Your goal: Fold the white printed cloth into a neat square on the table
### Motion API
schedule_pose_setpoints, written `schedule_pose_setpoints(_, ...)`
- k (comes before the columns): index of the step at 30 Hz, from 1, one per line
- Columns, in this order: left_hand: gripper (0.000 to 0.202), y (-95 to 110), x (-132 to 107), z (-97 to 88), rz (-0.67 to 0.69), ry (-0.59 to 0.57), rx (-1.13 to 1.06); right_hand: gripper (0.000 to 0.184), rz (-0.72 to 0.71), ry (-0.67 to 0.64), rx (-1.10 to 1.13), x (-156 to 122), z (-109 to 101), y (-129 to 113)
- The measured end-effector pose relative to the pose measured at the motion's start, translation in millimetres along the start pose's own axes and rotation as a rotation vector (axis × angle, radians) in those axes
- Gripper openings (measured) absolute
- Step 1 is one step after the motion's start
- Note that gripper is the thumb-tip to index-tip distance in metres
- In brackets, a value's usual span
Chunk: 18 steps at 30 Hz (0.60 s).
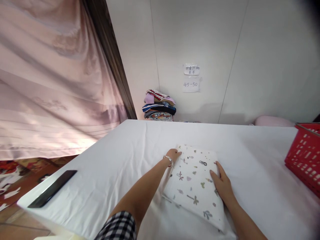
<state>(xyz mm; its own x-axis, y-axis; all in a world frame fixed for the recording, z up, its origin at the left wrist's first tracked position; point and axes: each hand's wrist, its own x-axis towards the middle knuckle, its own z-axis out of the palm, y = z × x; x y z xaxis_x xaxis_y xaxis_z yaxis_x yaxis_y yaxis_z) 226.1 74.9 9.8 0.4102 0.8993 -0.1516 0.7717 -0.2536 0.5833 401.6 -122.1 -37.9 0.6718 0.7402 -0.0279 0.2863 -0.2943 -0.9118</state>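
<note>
A folded white cloth with small printed flowers (193, 180) lies on the white-covered table (120, 160) in front of me. My left hand (173, 155), with a bracelet on the wrist, rests at the cloth's far left corner, fingers curled on its edge. My right hand (221, 183) lies flat on the cloth's right side, fingers stretched out and pressing on it. Neither hand lifts the cloth off the table.
A black phone (53, 188) lies near the table's left front corner. A red plastic basket (305, 156) stands at the right edge. A stack of folded clothes (159, 106) sits against the wall behind the table. A pink curtain (50, 83) hangs at the left.
</note>
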Motion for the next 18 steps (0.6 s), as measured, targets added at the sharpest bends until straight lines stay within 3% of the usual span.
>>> schedule_pose_setpoints(7, 0.028, 6, -24, -6.9, -0.04, 0.146, -0.021, 0.067, -0.008, -0.005, -0.003, -1, 0, -4)
schedule_pose_setpoints(18, 0.027, 9, -27, 0.6, -0.136, 0.087, -0.02, 0.067, -0.04, 0.021, 0.009, 0, 1, -2)
